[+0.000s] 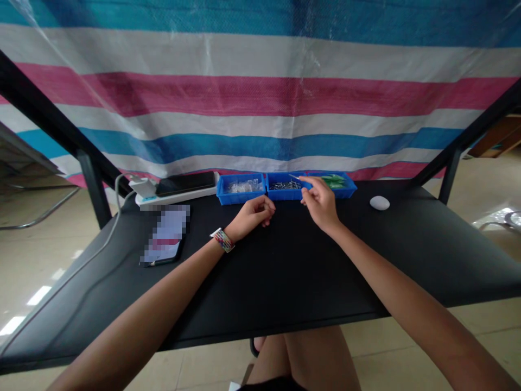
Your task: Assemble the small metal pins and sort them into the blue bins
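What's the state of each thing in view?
Left hand: curled, contents unclear
Right hand: pinching thin metal piece
Left bin: holding clear pieces
Middle bin: holding metal pieces
Right bin: holding green pieces
Phone: face up, screen lit
Black device: lying on power strip
Charger: plugged in
White oval object: resting on table

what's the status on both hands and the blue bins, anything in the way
Left hand curled, contents hidden. Right hand at middle blue bin, holding slim metal piece. Lit smartphone off left, not in the way.
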A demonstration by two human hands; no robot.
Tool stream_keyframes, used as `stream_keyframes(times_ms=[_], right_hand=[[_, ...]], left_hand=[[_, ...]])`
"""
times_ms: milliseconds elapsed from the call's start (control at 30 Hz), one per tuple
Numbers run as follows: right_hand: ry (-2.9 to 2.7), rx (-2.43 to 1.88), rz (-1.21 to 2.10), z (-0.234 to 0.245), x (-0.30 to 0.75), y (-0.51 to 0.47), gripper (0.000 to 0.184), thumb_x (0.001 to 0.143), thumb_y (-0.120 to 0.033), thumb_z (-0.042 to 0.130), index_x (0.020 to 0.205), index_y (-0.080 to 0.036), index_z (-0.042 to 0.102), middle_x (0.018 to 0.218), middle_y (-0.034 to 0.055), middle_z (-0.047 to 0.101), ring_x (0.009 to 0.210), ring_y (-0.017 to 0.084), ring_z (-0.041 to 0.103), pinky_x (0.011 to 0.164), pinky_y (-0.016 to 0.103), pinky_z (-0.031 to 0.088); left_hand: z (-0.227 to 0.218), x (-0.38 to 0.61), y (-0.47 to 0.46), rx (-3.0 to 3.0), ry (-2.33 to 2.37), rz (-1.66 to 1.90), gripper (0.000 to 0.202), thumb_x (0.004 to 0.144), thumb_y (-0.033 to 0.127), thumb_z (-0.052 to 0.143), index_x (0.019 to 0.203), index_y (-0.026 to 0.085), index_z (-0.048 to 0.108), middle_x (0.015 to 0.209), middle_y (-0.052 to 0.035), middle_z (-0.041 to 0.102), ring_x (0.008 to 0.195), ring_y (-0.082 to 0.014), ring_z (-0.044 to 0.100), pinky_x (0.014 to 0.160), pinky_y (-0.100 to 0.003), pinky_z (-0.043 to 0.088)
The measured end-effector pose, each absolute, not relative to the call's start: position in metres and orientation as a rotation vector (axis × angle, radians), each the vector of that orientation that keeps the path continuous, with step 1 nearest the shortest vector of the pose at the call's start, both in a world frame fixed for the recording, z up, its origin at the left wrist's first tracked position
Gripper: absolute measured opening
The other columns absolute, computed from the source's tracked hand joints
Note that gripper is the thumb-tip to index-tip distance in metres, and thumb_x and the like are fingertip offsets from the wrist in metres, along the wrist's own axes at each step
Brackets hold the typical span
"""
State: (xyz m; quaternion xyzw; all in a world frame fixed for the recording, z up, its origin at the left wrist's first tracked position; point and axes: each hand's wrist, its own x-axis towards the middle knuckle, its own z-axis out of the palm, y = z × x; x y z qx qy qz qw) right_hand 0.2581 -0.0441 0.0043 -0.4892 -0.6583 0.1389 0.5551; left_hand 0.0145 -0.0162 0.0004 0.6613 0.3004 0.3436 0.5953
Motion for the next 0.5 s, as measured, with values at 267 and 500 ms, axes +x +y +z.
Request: stream_keyframes(times_ms=[267,500], right_hand=[[-1.763,-1.204,0.29,-0.006,0.24,-0.06,0.033,0.1,-0.028,0.057,0.129,-0.028,0.071,0.146,0.0109,0.063,0.063,0.013,0.058,0.075,0.037,0.059],[-1.952,-0.767,0.452,0.037,0.171,-0.151,0.028,0.098,-0.014,0.054,0.11,-0.028,0.076,0.105,0.0056,0.076,0.096,0.021,0.073,0.086,0.035,0.061]], left_hand=[[-0.005,0.016,-0.016,1.555,0.706,0.914,0.018,0.085,0.026,0.066,0.1,0.017,0.059,0.079,0.0026,0.059,0.056,-0.0102,0.061,0.052,-0.023,0.049],[0.003,0.002,-0.02,2.199,1.111,1.34,0.01,0.094,0.022,0.056,0.101,0.021,0.063,0.098,-0.0054,0.065,0.087,-0.0201,0.064,0.084,-0.035,0.054]])
